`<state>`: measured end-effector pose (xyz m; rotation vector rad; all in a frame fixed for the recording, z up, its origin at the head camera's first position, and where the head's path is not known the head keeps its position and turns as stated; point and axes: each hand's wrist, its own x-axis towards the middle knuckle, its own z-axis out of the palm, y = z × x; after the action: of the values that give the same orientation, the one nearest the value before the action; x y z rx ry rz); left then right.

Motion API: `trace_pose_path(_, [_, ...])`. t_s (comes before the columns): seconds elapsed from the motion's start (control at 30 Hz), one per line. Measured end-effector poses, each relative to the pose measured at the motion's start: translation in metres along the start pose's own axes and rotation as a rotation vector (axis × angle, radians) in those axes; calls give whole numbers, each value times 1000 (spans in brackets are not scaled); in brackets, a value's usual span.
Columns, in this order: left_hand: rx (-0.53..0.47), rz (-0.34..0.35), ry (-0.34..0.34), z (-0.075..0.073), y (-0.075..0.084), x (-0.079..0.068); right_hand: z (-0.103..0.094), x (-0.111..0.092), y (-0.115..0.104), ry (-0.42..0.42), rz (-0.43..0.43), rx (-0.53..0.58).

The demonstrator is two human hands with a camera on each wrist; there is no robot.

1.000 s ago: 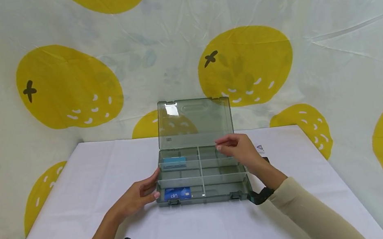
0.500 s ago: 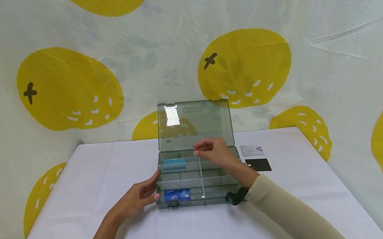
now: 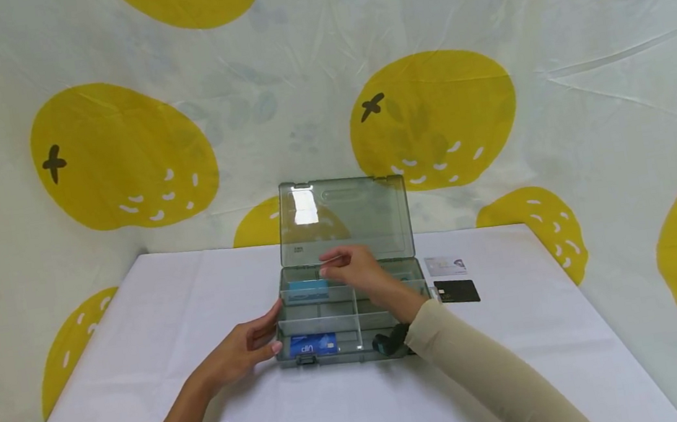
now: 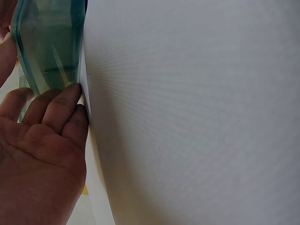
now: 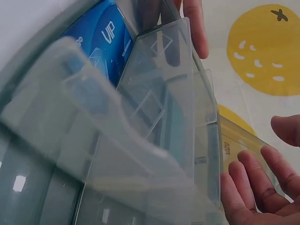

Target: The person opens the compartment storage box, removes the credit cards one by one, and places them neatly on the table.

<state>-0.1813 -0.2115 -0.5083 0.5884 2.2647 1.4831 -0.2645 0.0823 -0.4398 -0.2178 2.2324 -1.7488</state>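
Left hand point(image 3: 239, 346), thumb apart from fingers, rests against the translucent divider box point(image 3: 349, 357), likely steadying it; loosely spread, seemingly empty right hand point(image 3: 355, 267) hovers near the light-blue card point(image 3: 308, 290).

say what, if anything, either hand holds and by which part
Nothing is visibly held: the left hand touches the left side of the grey translucent plastic box; the right hand is empty above it.

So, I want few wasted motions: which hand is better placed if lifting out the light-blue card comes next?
Probably the right hand: it hovers beside the light-blue card, apparently empty, while the left hand holds the organizer box by its left side.
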Motion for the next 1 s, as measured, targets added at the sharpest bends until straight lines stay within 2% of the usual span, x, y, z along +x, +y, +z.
trace_pose_path(0.23, [6,19,-3,0,3,0,9,8,-1,-62,14,-5])
trace_pose_path(0.67, [1,6,-4,0,3,0,22,31,-2,-81,68,-162])
trace_pose_path(1.0, [-8,21,-22,-1,-1,1,29,39,1,-87,106,-97])
